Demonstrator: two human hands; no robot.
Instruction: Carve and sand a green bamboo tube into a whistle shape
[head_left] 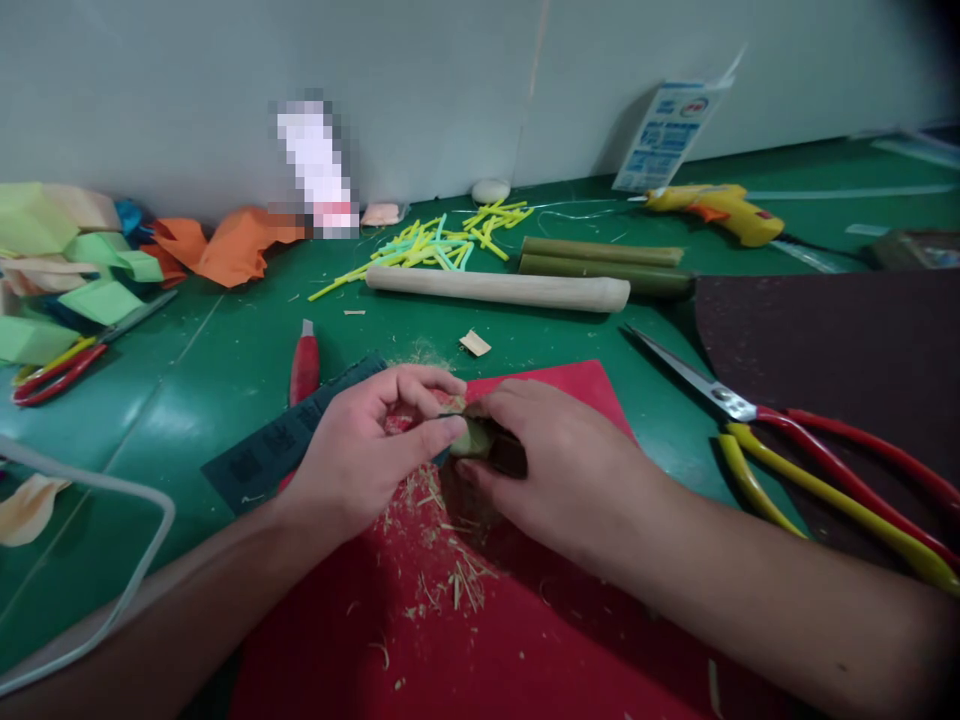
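Observation:
Over the red mat [337, 640], both hands meet at a short green bamboo piece [472, 437]. My right hand [555, 450] is closed around its right side, fingers above and thumb below. My left hand [367, 430] pinches at its left end with thumb and index finger. A thin dark edge, perhaps sandpaper, shows by the left fingertips, mostly hidden. Pale shavings [457, 580] lie scattered below the hands. Beside my left wrist lies a dark printed sheet [259, 455], seemingly sandpaper, and a red-handled cutter [304, 365] touches its far edge.
Large scissors [739, 410] lie at right by a brown sheet [840, 350]. Behind are a pale stick [495, 288], green bamboo lengths [607, 270], cut straws [427, 245] and a yellow glue gun [720, 210]. Coloured paper [232, 245] and more scissors [60, 375] occupy the left. A white wire [142, 560] crosses lower left.

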